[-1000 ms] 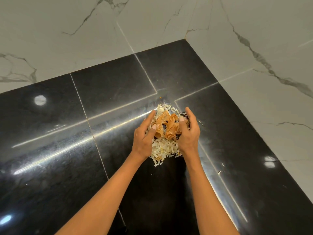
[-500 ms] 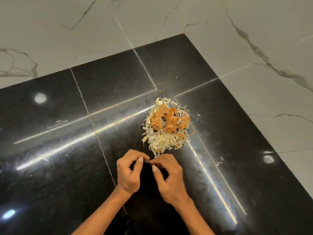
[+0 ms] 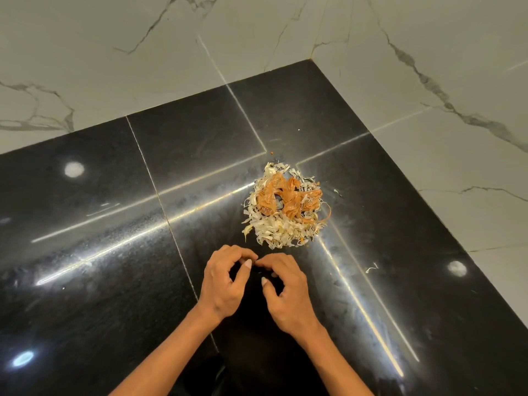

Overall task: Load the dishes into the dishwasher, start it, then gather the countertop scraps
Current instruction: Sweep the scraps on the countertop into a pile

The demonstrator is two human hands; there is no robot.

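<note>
- Pile of pale shredded vegetable scraps with crumpled orange-brown peel pieces on top sits on the glossy black stone countertop, near the inner corner where the two white marble-veined walls meet.
- Pile is roughly round and heaped, lying across the junction of the pale grout lines between the black slabs.
- Thin orange peel strip curls out at the pile's right edge, touching the pile.
- Left hand is just below the pile, apart from it, palm down, fingers curled inward, thumb tip extended toward the right hand.
- Right hand is just beside the left, palm down, fingers curled, forefinger tip meeting the left hand's fingertips.
- Fingertips of both hands come together above the countertop; cannot tell if any small scrap is pinched between them, too small or hidden.
- Neither hand touches the pile.
- Both bare forearms enter from the bottom edge and converge toward the hands.
- Small pale stray scrap lies on the countertop right of the hands, well apart from the pile.
- Tiny pale fleck lies just right of the pile's upper edge; tiny orange crumb just above the pile.
- Round light reflections show on the polished countertop left and right.
</note>
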